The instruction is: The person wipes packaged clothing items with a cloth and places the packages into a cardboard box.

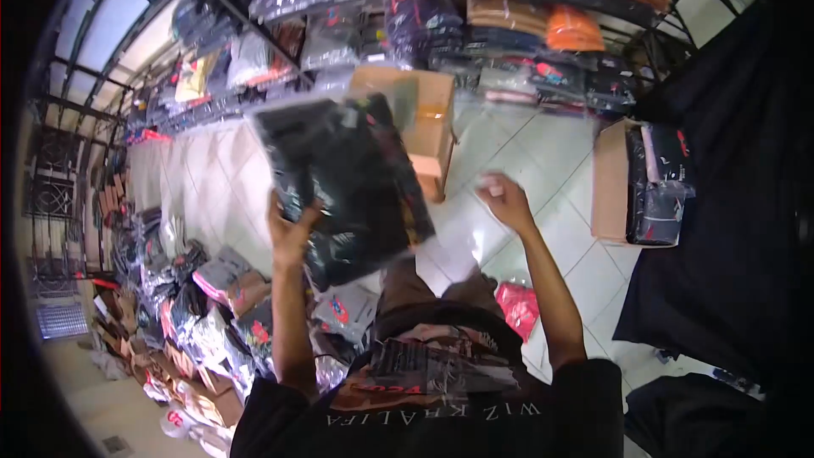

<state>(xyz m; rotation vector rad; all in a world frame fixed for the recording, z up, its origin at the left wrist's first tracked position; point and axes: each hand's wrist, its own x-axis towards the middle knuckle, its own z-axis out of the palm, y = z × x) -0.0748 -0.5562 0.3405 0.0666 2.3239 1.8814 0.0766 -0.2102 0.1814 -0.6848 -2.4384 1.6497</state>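
A folded black garment in a clear plastic bag [348, 178] is gripped at its left edge by my left hand [291, 233], thumb lying over the front. It is tilted and held up ahead of my body. My right hand [506, 201] is apart from it, over the floor to the right, with the fingers curled in. A small pale spot shows at those fingertips, too blurred to identify. Behind the bagged garment stands an open cardboard box [437, 140], partly hidden by it.
Shelves with stacked bagged clothes [339, 38] run along the back. Piles of bagged garments [220, 322] lie at the left. At the right, an open carton [615, 182] holds bagged clothes beside a dark cloth [704, 271]. A red packet [517, 307] lies on the tiled floor [551, 153].
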